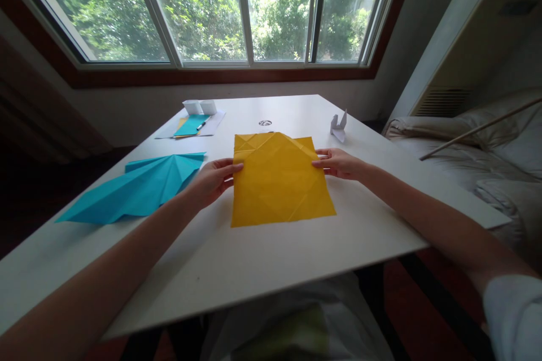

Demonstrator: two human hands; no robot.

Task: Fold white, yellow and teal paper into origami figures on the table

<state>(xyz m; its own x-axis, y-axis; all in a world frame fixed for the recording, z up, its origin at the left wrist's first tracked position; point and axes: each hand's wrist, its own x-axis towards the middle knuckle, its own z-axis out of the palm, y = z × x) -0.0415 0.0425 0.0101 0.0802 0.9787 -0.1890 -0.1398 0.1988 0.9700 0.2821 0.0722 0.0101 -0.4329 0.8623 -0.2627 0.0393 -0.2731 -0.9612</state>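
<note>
A yellow sheet of paper (277, 180), marked with crease lines, is held up between my two hands over the white table. My left hand (215, 179) pinches its left edge, thumb on the near face and fingers behind. On the opposite edge my right hand (339, 163) grips it the same way, thumb in front. To the left of my left hand lies a blue folded paper (139, 189) with fan-like pleats, partly covered by my left forearm. A small white folded-paper figure (339, 126) stands beyond my right hand.
At the back left of the table (237, 276) are two small white paper boxes (200, 106), a blue sheet (191, 125) over other papers, and a pen (202, 124). A round black mark (265, 122) shows near the middle back. A pale sofa (440, 135) stands at right.
</note>
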